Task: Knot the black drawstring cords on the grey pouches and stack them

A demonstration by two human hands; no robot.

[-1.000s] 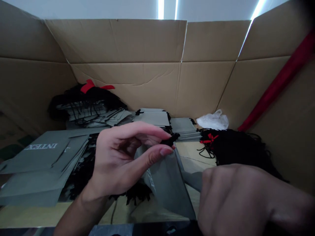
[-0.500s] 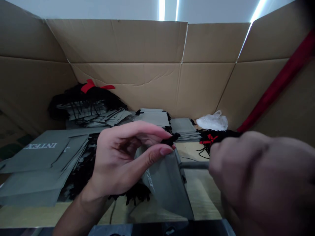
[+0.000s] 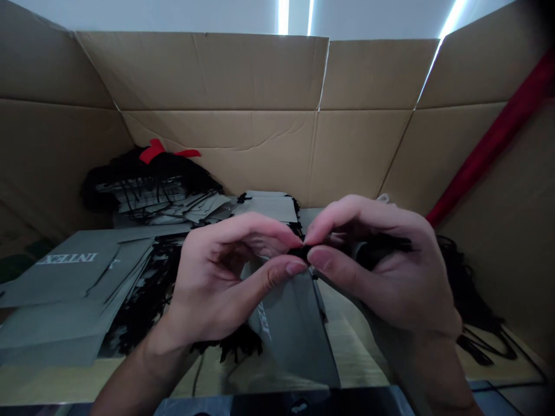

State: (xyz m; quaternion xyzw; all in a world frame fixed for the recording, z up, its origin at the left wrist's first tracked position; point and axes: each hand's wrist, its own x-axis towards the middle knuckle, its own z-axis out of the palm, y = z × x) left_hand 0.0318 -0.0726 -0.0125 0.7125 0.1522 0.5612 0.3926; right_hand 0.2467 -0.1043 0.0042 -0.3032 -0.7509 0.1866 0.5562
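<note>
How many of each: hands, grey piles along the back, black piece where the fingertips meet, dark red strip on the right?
Hands: 2 (left hand, right hand)
Grey piles: 3 (left pile, middle pile, right pile, mostly hidden)
Black piece: 1
Dark red strip: 1
Total: 7

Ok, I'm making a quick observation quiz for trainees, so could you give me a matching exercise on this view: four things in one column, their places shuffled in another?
Things
1. Small black cord-like piece
2. Fanned flat grey pieces with white lettering
3. Bright red ribbon
4. Long dark red strip

Places
A. On the heap of black cords at back left
B. Slanting along the brown cardboard wall on the right
C. Where the left hand and right hand meet
D. At the left, nearer than that heap

Pairs: 1-C, 2-D, 3-A, 4-B
</note>
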